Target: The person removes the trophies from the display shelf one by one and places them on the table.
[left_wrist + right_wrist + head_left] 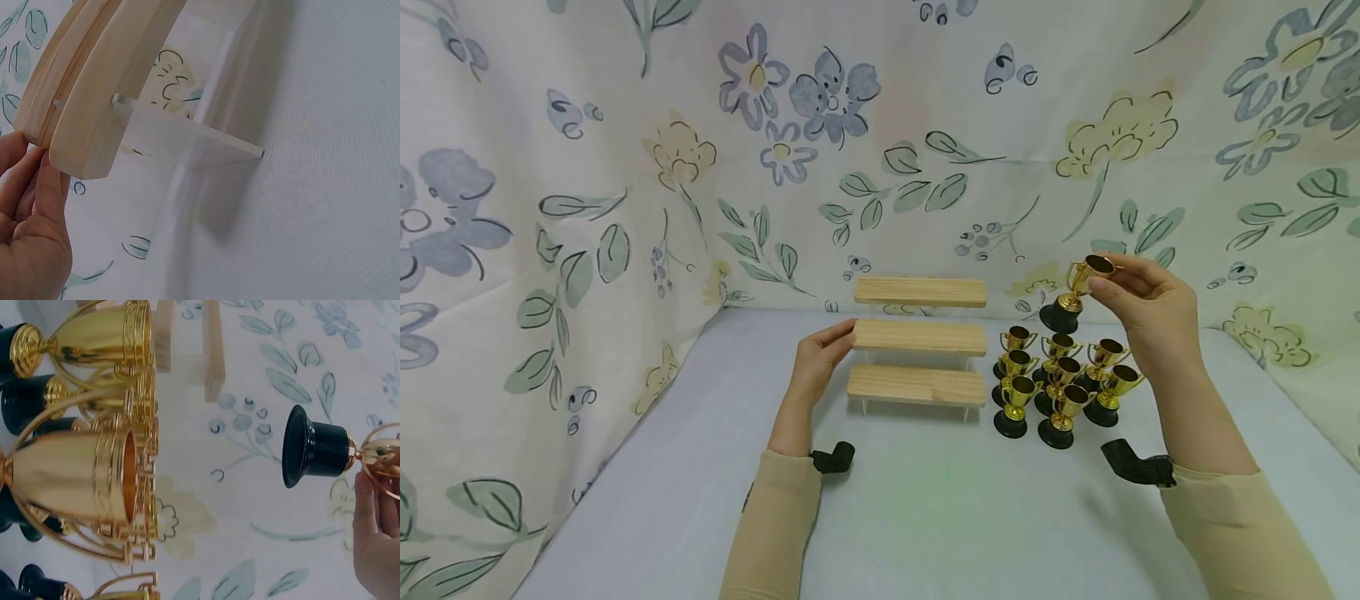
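My right hand (1150, 304) pinches a small gold trophy cup (1075, 287) with a black base, lifted above the others at the right. In the right wrist view that trophy's black base (315, 447) points toward the group, apart from it. My left hand (820, 358) holds the left end of the middle shelf (917, 337) of a three-step wooden stand. The left wrist view shows the fingers (50, 187) at the end of a wooden board (100, 112). Several gold trophies (1015, 400) stand upright in rows just right of the stand.
Above and below the middle shelf are the top shelf (921, 292) and the bottom shelf (917, 385), carried on clear supports (187, 134). A white tabletop (940, 517) lies under everything. Floral cloth (895, 108) hangs behind and at both sides.
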Available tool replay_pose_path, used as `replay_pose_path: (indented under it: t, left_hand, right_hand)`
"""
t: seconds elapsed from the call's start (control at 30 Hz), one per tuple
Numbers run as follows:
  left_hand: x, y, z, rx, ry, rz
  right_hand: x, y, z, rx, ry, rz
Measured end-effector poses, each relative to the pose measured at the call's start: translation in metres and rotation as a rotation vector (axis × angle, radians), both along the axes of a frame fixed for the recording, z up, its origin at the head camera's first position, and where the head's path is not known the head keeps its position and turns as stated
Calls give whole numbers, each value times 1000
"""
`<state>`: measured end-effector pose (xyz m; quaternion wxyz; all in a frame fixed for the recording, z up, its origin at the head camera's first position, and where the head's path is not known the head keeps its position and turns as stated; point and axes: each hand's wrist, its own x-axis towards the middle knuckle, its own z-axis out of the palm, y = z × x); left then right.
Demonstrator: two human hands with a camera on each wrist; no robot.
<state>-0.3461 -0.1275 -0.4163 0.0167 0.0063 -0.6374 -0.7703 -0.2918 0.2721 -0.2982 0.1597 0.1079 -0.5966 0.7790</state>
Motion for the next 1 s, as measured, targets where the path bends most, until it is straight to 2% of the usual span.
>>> replay_pose_path:
  t: [0.2,0.33,0.5,0.67,0.87,1.0]
  left_hand:
    - [0,1,-1,4,2,1]
    - [-1,1,-2,0,4,0]
    - [-1,0,-2,16,3,-3]
    - [-1,-1,-3,27,5,-11]
    - [-2,-1,-3,35,11,-6]
    - [-3,-1,-3,37,13,0]
  right_hand:
    - [5,19,-8,-112,51,66]
    - [9,32,-15,-150,74,113]
    - [11,50,-22,-173,159,197]
    - [13,65,-27,-150,221,247]
    - [16,85,-35,-95,229,303]
    - [18,99,-43,-24,227,368]
